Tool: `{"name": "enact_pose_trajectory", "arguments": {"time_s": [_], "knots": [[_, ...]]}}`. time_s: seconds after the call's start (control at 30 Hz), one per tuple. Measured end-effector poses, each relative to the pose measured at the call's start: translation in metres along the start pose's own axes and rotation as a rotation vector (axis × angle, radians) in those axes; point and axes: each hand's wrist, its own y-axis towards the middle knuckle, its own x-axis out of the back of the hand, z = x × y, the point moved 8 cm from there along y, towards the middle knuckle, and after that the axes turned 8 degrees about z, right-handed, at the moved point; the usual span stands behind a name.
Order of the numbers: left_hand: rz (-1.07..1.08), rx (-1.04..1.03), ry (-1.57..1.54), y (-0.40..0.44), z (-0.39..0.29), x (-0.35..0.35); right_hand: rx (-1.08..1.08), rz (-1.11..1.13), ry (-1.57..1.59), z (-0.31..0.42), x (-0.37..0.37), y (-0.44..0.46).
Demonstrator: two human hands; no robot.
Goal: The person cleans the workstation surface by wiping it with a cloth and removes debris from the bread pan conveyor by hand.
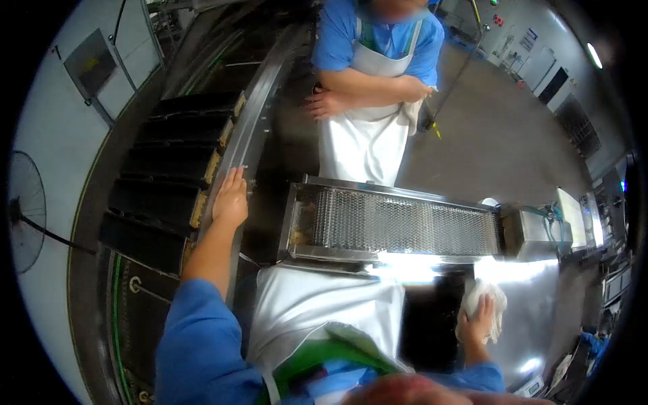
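My left hand (231, 201) lies on the long steel rail (251, 128) at the left, its fingers stretched forward and nothing in it. Beside that rail stands a row of dark trays (152, 196) with yellowish-brown ends. On the right, my right hand (480, 318) has hold of a crumpled whitish cloth (494, 312) against a shiny steel table (526, 304). Between my hands, ahead of my white apron (324, 297), runs a narrow conveyor with a metal mesh belt (405, 223).
Across the conveyor stands a person (368, 88) in a blue shirt and white apron, arms crossed. A steel box (540, 233) sits at the conveyor's right end. A fan (25, 212) is at the far left by the wall. Racks and equipment line the right edge.
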Motion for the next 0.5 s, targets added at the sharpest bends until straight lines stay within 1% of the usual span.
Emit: {"name": "enact_pose_trajectory", "arguments": {"time_s": [0.07, 0.17, 0.27, 0.4, 0.5], "knots": [[0.032, 0.015, 0.025, 0.0, -0.005, 0.006, 0.0, -0.039, -0.027, -0.001, -0.001, -0.001], [0.007, 0.017, -0.014, 0.004, 0.002, -0.006, 0.014, -0.041, -0.014, 0.008, 0.01, -0.003], [0.023, 0.027, -0.03, 0.003, 0.0, -0.004, 0.01, -0.015, -0.037, 0.006, 0.01, -0.003], [0.034, 0.051, -0.006, 0.001, -0.004, 0.003, -0.043, -0.026, -0.028, 0.003, 0.006, -0.001], [0.014, 0.036, 0.008, 0.002, -0.003, -0.001, -0.09, 0.01, -0.03, 0.001, 0.009, 0.002]]}}
